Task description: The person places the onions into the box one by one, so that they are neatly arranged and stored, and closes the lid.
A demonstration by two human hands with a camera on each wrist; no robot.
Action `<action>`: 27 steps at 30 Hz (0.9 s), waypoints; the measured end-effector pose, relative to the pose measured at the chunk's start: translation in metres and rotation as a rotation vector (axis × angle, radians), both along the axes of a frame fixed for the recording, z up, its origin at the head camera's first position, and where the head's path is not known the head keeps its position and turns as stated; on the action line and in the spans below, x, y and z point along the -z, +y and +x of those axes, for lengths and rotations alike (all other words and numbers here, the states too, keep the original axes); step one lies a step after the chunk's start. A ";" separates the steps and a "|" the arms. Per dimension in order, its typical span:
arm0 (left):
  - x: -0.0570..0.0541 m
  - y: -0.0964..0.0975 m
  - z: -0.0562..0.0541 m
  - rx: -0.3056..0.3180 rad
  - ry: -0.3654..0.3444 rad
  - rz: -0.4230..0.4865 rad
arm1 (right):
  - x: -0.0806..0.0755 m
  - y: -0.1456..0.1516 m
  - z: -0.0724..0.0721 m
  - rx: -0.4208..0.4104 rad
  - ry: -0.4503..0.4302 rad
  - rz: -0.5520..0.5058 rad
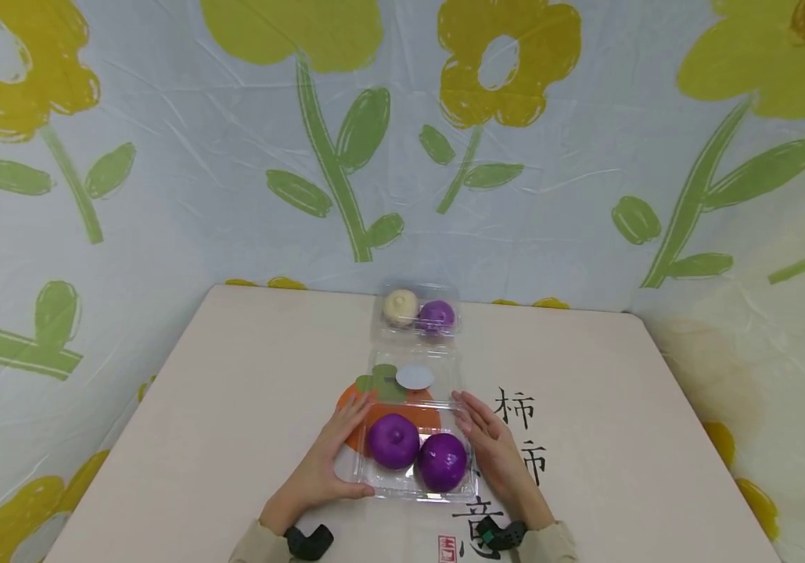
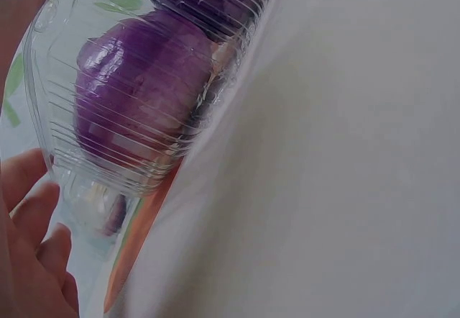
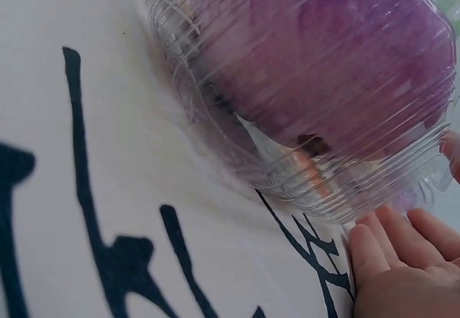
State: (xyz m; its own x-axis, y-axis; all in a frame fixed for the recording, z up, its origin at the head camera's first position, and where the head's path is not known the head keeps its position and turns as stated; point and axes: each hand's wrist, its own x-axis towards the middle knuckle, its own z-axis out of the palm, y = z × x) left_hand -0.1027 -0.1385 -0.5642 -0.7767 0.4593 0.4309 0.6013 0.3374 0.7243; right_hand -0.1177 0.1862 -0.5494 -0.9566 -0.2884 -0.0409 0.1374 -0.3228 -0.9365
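A clear plastic clamshell box lies near the front of the table, its lid folded back, away from me. Inside its base sit two glossy purple onion-like balls, a left one and a right one. My left hand spans the box's left side, thumb by the near corner and fingers by the far corner. Loosely bent fingers show at the rim in the left wrist view. My right hand lies along the right side, its fingers extended near the box wall; its thumb is hidden.
At the back edge of the table stands another clear box, holding a cream ball and a purple ball. A white oval shows at the open lid. The tabletop bears an orange persimmon print and black characters.
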 end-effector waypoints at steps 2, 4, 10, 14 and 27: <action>0.000 -0.001 0.001 -0.013 -0.021 -0.008 | -0.001 0.000 0.000 0.001 -0.001 0.001; 0.000 -0.001 0.001 -0.022 -0.039 -0.016 | -0.001 -0.001 0.000 0.004 -0.005 0.000; -0.001 -0.002 0.001 -0.008 -0.053 -0.012 | -0.001 -0.001 0.001 0.007 -0.005 -0.002; 0.000 -0.001 0.001 0.000 -0.051 -0.005 | -0.002 -0.001 0.001 0.005 0.003 -0.009; 0.000 0.000 0.001 -0.005 -0.031 -0.003 | -0.002 -0.002 0.004 0.030 -0.003 -0.019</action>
